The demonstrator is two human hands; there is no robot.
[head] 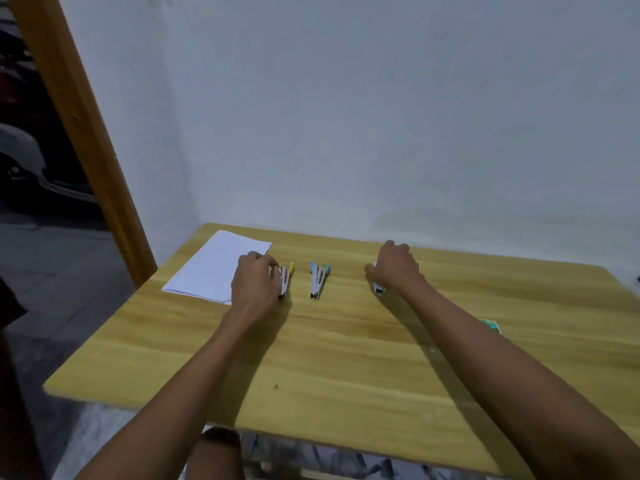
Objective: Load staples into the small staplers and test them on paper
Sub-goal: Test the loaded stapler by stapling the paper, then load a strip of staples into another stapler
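Observation:
Three small staplers lie in a row on the wooden table [346, 358]. My left hand [256, 282] rests on the yellow stapler [285, 280], which lies hinged open, fingers curled on its left side. The blue stapler [318, 280] lies hinged open in the middle, untouched. My right hand [394, 266] covers a third stapler [378, 289], of which only a white and metal tip shows below the palm. A sheet of white paper [211, 268] lies at the table's far left corner, partly under my left hand.
A small green and white box [491, 325] peeks out beside my right forearm. A white wall stands right behind the table. A wooden door frame [86, 133] rises at the left, with the table's left edge next to it.

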